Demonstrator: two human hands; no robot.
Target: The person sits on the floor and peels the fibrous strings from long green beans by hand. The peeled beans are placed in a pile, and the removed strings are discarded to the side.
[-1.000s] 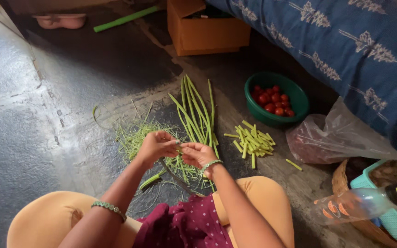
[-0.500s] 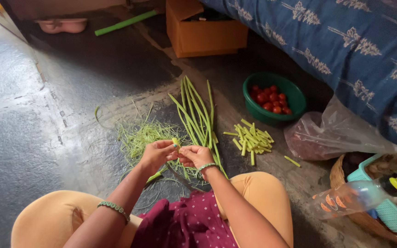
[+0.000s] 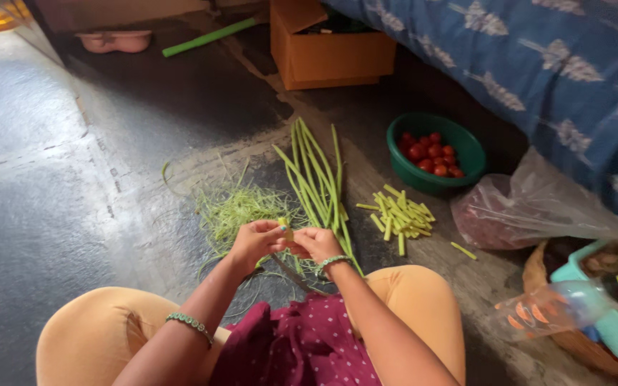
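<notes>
Down on the dark, rough floor in front of my knees, I see my left hand and right hand brought close together, fingers curled shut around a short piece of green stalk whose pale cut end shows between them. Just beyond the hands lies a bundle of long, thin, smooth green stalks, fanned slightly on the floor. To its left sits a tangled heap of fine, stringy green peelings. To its right is a small pile of short cut pieces, stubby and pale green. Farther right stands a round green bowl of small glossy red tomatoes, and beside it a crumpled clear plastic bag. Behind everything stands a cardboard box.
</notes>
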